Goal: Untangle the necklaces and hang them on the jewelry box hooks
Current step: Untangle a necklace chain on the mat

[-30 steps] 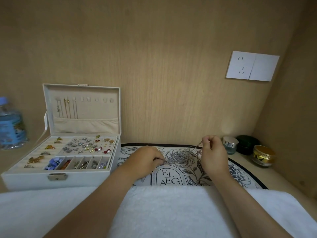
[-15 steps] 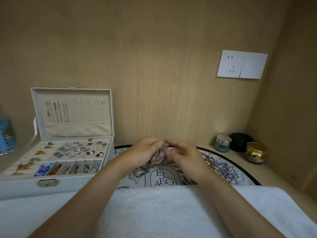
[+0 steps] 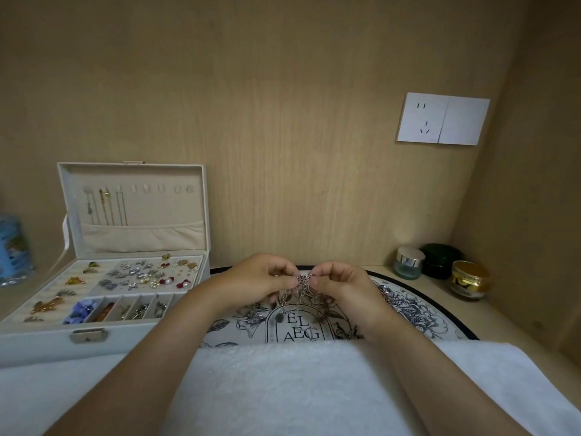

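The left hand (image 3: 261,278) and right hand (image 3: 342,286), apart a second earlier, had met above the printed mat (image 3: 418,309). Each pinched the tangled necklaces (image 3: 302,286) at one knot, with loose loops dangling toward the mat. By that, the picking-apart had only begun and nothing was ready to hang. At the left, the open jewelry box (image 3: 141,339) held a few chains (image 3: 107,206) on its lid hooks (image 3: 147,188), with several hooks bare. Earrings (image 3: 147,278) and brooches (image 3: 50,305) lay in its tray. Three lidded jars (image 3: 441,261) stood at the right.
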`<state>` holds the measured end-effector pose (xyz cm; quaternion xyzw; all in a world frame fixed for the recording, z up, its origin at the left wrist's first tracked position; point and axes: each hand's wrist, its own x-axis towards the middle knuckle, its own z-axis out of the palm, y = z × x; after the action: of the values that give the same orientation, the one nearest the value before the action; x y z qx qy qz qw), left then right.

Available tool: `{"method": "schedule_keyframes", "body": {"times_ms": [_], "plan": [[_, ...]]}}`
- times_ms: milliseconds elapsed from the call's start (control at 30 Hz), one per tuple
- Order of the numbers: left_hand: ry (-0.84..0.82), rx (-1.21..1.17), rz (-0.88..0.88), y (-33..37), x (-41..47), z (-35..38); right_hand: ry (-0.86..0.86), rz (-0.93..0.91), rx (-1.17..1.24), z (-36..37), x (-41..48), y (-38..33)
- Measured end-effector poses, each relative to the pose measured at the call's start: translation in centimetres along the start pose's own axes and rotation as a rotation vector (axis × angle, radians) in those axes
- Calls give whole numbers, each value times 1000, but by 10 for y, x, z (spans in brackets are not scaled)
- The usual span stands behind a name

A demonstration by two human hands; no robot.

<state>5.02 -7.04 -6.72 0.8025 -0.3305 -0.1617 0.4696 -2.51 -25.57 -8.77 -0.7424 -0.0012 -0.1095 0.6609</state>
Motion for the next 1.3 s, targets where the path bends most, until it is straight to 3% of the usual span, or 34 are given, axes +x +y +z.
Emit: {"method": "schedule_keyframes", "body": {"times_ms": [233,433,633,867,1300], "plan": [[18,14,-12,2,-1,2,119,-100,-189,1,0,2],[22,23,25,4,0,-3,-8,-85,-1,1,-1,-1],[99,43,130,7,-3,0,-163,-41,24,-3,-10,-8],[223,211,211,18,-21,3,-58,-45,40,8,-11,-12],[325,343,107,2,-80,9,-173,-134,-312,22,-22,-13]]}}
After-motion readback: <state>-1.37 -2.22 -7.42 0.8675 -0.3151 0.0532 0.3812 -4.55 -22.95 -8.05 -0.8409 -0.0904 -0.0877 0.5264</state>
